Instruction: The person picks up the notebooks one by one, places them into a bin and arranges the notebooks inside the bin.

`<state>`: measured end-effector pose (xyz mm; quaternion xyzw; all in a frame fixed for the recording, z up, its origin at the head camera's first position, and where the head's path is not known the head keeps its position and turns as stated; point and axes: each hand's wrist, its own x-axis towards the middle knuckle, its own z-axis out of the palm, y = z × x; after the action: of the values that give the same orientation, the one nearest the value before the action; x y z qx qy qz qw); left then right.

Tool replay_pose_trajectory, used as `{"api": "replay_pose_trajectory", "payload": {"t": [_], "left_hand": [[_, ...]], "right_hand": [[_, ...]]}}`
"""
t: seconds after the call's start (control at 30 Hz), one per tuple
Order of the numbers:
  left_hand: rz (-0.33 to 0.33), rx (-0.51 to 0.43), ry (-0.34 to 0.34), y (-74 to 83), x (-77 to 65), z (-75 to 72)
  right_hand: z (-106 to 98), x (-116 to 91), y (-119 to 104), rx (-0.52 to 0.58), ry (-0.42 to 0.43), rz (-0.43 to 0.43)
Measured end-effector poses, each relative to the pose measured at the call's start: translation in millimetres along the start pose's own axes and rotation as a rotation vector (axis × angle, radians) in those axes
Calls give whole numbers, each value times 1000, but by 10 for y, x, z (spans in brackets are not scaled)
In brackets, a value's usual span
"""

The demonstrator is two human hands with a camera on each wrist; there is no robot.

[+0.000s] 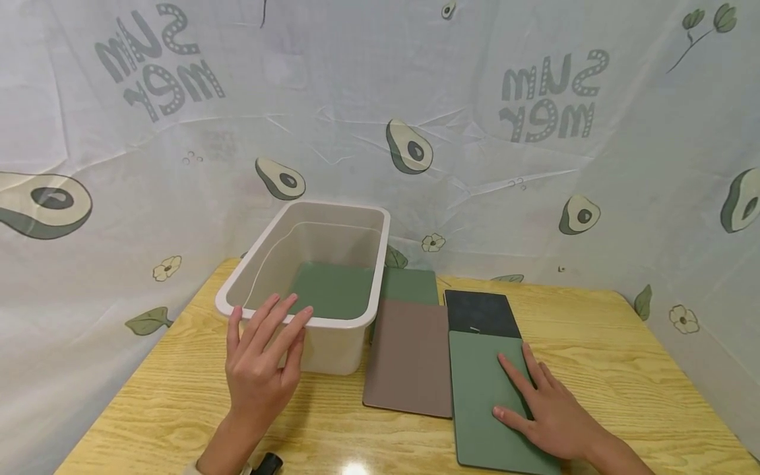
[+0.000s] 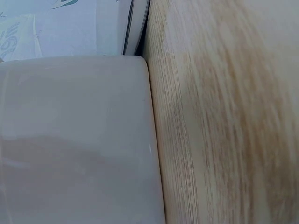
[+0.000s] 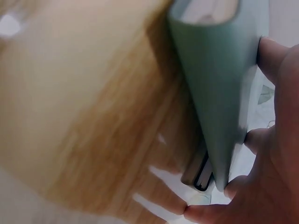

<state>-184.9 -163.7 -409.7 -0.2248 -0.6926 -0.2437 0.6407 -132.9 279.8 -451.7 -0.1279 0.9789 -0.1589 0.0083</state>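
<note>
My left hand is at the near side of a beige plastic bin, fingers extended and fingertips at its rim. Inside the bin, a green notebook lies on the bottom. My right hand rests with spread fingers on a second green notebook on the table. In the right wrist view, pages show between the covers of this green notebook. The left wrist view shows only the outer wall of the bin and wood; the left fingers are out of that view.
A brown notebook lies between the bin and the right-hand notebook. Behind it is another green notebook, and a black notebook lies at the back. A printed cloth hangs behind the wooden table.
</note>
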Motion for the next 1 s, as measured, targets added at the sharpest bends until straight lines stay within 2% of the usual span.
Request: {"api": "replay_pose_trajectory", "payload": {"t": [0.23, 0.63, 1.0], "left_hand": [[-4, -1, 4, 3, 5, 0], [-3, 1, -1, -3, -16, 7], [-3, 4, -8, 2, -23, 0]], "right_hand": [[-1, -1, -7, 35, -18, 16], [-57, 24, -89, 67, -108, 107], [-193, 89, -137, 141, -121, 148]]}}
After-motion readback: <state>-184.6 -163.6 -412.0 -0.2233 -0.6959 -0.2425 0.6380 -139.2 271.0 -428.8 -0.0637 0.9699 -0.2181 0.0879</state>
